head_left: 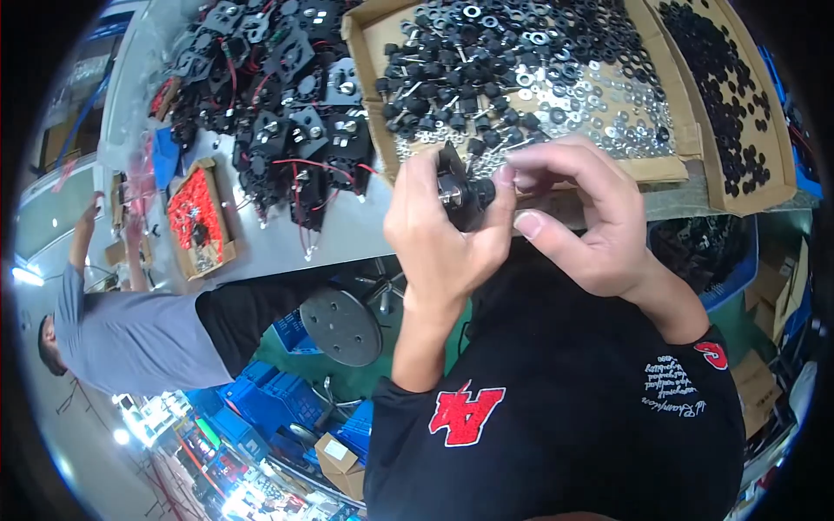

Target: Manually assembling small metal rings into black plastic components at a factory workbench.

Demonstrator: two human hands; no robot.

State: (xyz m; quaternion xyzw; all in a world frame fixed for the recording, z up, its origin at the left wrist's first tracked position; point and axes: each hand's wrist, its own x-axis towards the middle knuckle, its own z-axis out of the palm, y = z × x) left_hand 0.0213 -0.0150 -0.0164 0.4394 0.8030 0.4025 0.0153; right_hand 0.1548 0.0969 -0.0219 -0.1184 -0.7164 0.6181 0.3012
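My left hand (pixel 443 239) is closed around a small black assembly (pixel 460 191) with shiny metal terminals and a round black knob-like end. Its thumb presses along the assembly's right side. My right hand (pixel 586 213) is just to the right, thumb and forefinger apart, with the forefinger's tip close to the black end; I cannot tell if it touches. Nothing shows between the right fingers. Just beyond the hands is a shallow cardboard tray (pixel 691 143) of black-headed screws (pixel 452 82), dark washers (pixel 599 43) and small silver nuts or washers (pixel 591 100).
A heap of black assemblies (pixel 295 130) with red wires covers the bench's left side. Beside it stands a small box of red parts (pixel 195 208). Another tray (pixel 738 204) holds black discs at right. A co-worker (pixel 148 334) reaches over the bench, near a round stool (pixel 341 328).
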